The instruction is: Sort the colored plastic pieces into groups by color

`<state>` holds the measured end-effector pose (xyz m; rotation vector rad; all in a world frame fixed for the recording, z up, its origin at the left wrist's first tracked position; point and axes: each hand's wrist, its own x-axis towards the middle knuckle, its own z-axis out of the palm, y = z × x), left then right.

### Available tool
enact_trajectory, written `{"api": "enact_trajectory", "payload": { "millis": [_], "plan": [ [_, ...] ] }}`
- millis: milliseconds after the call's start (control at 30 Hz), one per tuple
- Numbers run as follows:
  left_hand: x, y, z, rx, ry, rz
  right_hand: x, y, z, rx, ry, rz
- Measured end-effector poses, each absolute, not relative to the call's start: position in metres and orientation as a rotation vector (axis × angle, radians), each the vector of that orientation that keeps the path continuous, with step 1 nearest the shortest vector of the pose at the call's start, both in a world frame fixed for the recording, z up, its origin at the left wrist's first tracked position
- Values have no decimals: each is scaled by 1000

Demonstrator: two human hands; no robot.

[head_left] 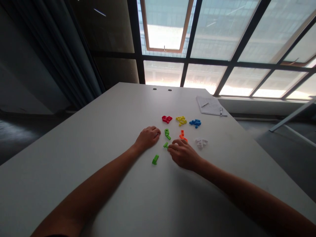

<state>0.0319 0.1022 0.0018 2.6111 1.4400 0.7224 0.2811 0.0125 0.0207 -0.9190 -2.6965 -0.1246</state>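
My left hand (148,136) rests on the white table with its fingers curled inward; whatever may be under them is hidden. Just to its right lie green plastic pieces (167,134), close together. The thumb and fingers of my right hand (183,154) close on the edge of a small green plastic piece (166,145) lying on the table. Nearer to me another green piece (155,160) lies alone, between and below the hands. Orange plastic pieces (182,133) sit right behind my right hand, which partly covers them.
Farther back are small piles of red pieces (167,119), yellow pieces (181,120) and blue pieces (195,123). White pieces (201,143) lie right of my right hand. Papers (209,105) with pens rest near the table's right edge. Two round holes mark the far end.
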Motion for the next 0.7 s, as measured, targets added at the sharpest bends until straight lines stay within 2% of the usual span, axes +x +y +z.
{"api": "enact_trajectory", "payload": {
  "millis": [233, 700],
  "plan": [
    [32, 102, 1, 2609, 1436, 723, 292, 44, 29, -898, -2733, -53],
    [32, 102, 1, 2578, 1438, 731, 281, 63, 31, -1274, -2670, -257]
  ]
}}
